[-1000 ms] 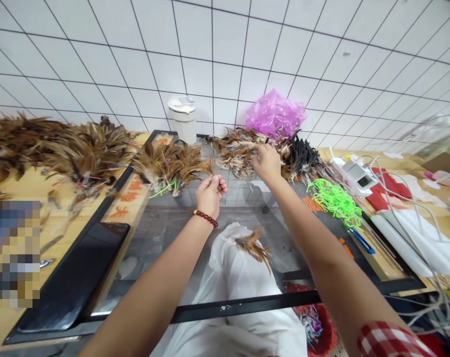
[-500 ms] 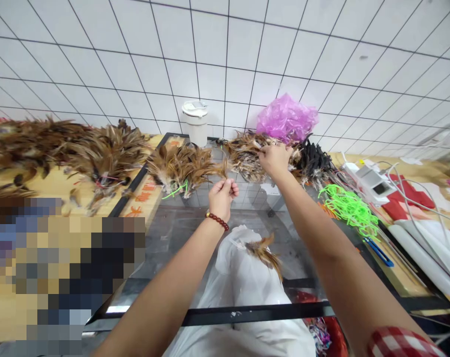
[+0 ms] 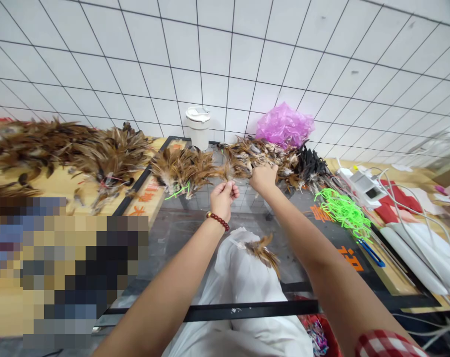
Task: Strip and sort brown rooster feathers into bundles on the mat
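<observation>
My left hand (image 3: 223,197), with a bead bracelet on its wrist, is closed on the stems of a small bunch of brown feathers (image 3: 220,172) above a glass table top (image 3: 180,238). Just to its right, my right hand (image 3: 262,178) is closed on feathers at the near edge of a mixed brown and white feather heap (image 3: 258,154). A tied bundle of brown feathers (image 3: 180,169) with a green cord lies left of my left hand.
Large brown feather piles (image 3: 61,148) cover the wooden bench at the left. A white cup (image 3: 198,127), a pink plastic bag (image 3: 284,125), black feathers (image 3: 312,164), neon green cords (image 3: 343,209), a white device with cables (image 3: 363,184) and a blue tool (image 3: 372,253) sit around.
My right hand has pulled back from the far feather heap toward my left hand, bringing feathers with it. My left hand has barely moved.
</observation>
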`<state>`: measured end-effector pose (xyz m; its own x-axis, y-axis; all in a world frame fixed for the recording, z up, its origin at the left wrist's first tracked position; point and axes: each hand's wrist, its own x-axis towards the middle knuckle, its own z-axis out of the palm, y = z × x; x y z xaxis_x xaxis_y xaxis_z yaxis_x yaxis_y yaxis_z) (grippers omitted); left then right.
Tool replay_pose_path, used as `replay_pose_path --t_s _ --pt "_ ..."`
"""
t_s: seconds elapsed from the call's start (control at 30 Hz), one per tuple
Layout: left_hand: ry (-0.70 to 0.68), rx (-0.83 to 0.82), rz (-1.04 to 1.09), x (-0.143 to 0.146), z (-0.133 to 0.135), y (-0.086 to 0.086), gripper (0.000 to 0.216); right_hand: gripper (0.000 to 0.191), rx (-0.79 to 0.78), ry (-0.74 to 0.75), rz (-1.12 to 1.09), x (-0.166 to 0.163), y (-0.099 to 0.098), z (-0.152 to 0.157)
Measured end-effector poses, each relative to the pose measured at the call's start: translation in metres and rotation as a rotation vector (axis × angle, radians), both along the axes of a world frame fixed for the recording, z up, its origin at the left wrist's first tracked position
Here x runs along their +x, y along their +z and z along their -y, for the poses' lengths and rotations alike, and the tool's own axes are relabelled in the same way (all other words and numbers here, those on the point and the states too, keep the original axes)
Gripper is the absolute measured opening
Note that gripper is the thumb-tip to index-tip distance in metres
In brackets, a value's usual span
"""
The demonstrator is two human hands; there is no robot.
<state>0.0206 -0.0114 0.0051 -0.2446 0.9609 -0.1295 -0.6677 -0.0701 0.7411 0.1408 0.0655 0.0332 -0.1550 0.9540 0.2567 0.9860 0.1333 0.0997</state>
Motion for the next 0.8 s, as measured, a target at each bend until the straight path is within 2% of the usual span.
replay_pose_path --t_s 0.27,0.4,0.5,0.6,0.67,0.8 --pt "-0.008 0.011 -0.003 -0.001 0.000 -0.001 0.017 0.024 -0.015 -0.088 -0.013 0.045 0.004 0.026" --pt "-0.005 0.016 -0.011 -0.001 0.001 0.001 0.015 0.040 0.084 -0.090 -0.136 0.057 0.018 0.050" --pt "-0.004 0.010 -0.013 0.000 0.002 0.003 0.014 0.037 0.178 -0.003 -0.168 0.050 0.023 0.075" --pt "-0.014 0.010 -0.021 0.000 0.001 0.003 0.015 0.025 0.130 0.158 -0.091 0.031 0.017 0.088" --pt "-0.016 0.014 -0.027 0.000 0.001 0.004 0.017 0.027 0.095 0.217 -0.016 0.017 0.009 0.086" --pt "-0.014 0.008 -0.035 0.000 0.001 0.004 0.019 0.029 0.042 0.200 0.002 0.002 -0.003 0.072"
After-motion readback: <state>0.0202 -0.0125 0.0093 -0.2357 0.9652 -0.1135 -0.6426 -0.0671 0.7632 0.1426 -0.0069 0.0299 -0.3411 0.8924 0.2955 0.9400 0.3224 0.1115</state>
